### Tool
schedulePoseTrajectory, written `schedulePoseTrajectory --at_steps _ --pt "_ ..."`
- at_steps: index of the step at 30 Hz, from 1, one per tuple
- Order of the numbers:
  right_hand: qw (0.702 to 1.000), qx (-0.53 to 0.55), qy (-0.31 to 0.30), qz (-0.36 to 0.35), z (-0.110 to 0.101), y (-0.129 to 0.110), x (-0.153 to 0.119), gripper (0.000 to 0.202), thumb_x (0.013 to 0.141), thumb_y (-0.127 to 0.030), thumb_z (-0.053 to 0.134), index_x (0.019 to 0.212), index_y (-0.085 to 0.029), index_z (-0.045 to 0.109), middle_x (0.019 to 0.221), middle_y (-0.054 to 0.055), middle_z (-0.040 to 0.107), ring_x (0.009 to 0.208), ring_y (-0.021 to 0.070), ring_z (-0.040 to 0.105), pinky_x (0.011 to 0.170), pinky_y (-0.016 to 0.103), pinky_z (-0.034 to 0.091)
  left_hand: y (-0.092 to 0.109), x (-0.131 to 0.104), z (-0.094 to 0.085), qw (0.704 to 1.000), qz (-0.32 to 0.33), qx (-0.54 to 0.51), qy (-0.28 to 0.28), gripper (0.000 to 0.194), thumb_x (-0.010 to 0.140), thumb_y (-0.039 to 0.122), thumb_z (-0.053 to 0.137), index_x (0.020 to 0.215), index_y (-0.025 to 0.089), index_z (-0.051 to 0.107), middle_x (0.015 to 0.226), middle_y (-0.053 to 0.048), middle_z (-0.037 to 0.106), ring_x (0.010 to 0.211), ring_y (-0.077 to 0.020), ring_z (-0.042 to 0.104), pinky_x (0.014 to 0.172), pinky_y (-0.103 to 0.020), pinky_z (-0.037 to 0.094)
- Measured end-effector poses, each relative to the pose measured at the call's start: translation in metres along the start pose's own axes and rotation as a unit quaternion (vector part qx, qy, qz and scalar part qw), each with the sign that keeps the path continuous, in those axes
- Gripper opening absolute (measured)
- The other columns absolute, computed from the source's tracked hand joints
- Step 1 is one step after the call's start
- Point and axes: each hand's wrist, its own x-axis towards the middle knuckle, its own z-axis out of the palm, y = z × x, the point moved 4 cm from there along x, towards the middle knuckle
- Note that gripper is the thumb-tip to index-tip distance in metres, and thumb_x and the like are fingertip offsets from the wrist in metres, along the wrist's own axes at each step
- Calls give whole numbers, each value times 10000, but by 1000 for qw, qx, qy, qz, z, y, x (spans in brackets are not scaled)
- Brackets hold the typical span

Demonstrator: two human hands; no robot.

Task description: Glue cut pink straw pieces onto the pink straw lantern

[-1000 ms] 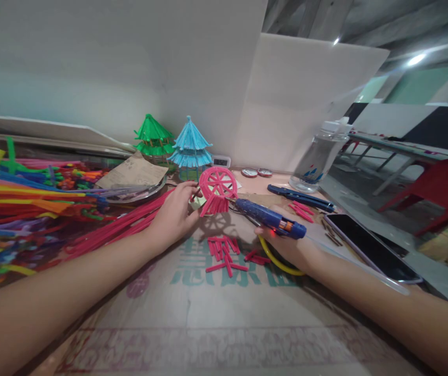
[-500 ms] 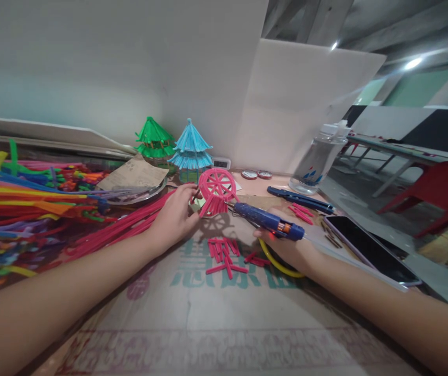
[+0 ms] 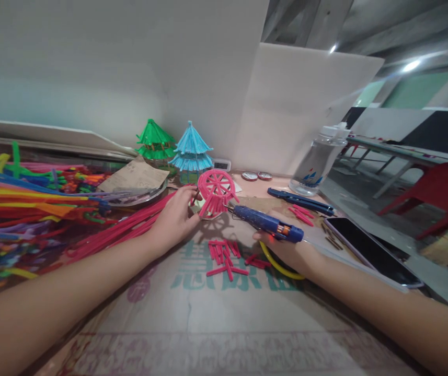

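Note:
My left hand (image 3: pixel 177 216) is closed on a pink pipe-cleaner wheel (image 3: pixel 216 189), holding it tilted up off the table by its left side. Short pink strips fan out along the wheel's lower edge. In my right hand (image 3: pixel 286 249) is a blue hot glue gun (image 3: pixel 268 222) with an orange light glowing on its body. The gun's nozzle is at the wheel's lower right edge; whether it touches cannot be made out. Short cut pink pieces (image 3: pixel 226 256) lie on the table below the wheel.
Long pink pipe cleaners (image 3: pixel 125 227) and a many-coloured heap (image 3: pixel 31 203) fill the left. Behind stand a green model roof (image 3: pixel 155 138) and a blue one (image 3: pixel 191 149). At right are a utility knife (image 3: pixel 300 201), a phone (image 3: pixel 370 250) and a clear bottle (image 3: pixel 316 162).
The glue gun and its nozzle have shifted very slightly left along the wheel's lower edge. Both hands keep their grips, and the wheel stays almost in place.

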Motion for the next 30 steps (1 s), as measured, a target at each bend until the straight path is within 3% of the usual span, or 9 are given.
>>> schedulePoseTrajectory --at_steps 6,15,21,30 --pt "999 -35 -8 -2 -1 -4 -1 242 803 -406 640 705 -242 490 679 -5 619 639 180 557 598 292 399 -2 1 1 1000 3 5 6 333 891 319 642 1177 155 592 1252 -156 624 1188 -318 597 1027 -496 508" --pt "1000 -18 -13 -9 -1 -6 1 247 778 -439 641 694 -253 502 640 -23 612 595 174 554 570 288 410 -2 0 2 1000 -2 -4 18 334 895 337 635 1179 168 590 1236 -139 631 1145 -294 609 1037 -481 504" --pt "1000 -15 -15 -20 1 0 0 245 794 -440 662 714 -251 529 647 -24 614 602 174 557 576 290 407 -5 0 3 1000 -9 -2 21 353 916 389 609 1185 163 583 1267 -150 626 1198 -312 602 1035 -491 510" --pt "999 -36 -16 -5 -2 -10 -1 250 772 -439 646 695 -253 498 642 -24 587 610 175 547 580 290 393 -4 0 3 1000 -5 7 10 360 916 396 606 1185 157 578 1273 -172 623 1228 -335 599 1043 -516 509"
